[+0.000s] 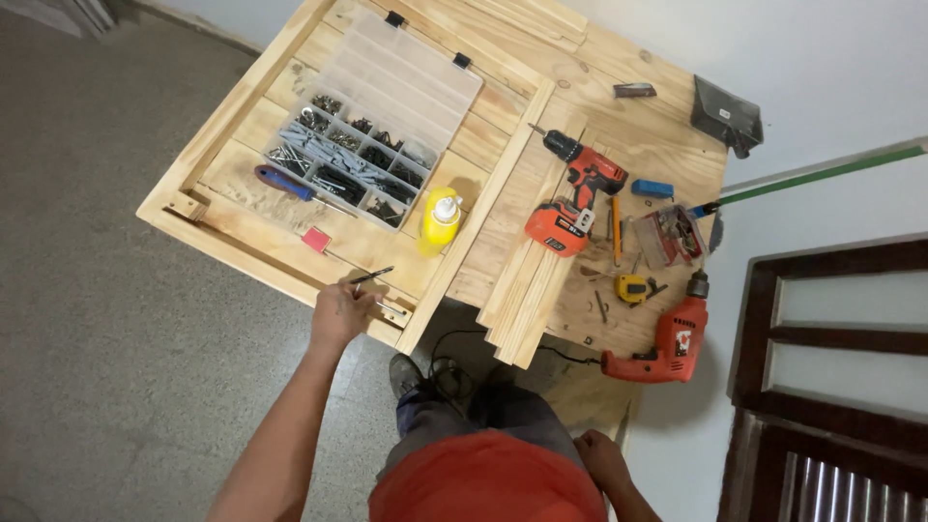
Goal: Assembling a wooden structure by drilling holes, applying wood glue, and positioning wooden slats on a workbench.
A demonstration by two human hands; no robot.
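Note:
My left hand (340,311) reaches out to the near edge of a pale wooden frame (237,246) and grips a thin dark pencil-like tool (372,276) whose tip points right along the board. A small metal piece (391,310) lies on the frame just right of that hand. My right hand (599,459) hangs low beside my hip, fingers curled; nothing shows in it.
On the frame lie a red-and-blue screwdriver (282,182), a small red block (315,239), a yellow glue bottle (441,221) and an open compartment box of screws (350,159). To the right are a cordless drill (575,198), a tape measure (633,287) and a corded drill (667,343). A dark wooden door (831,377) stands at right.

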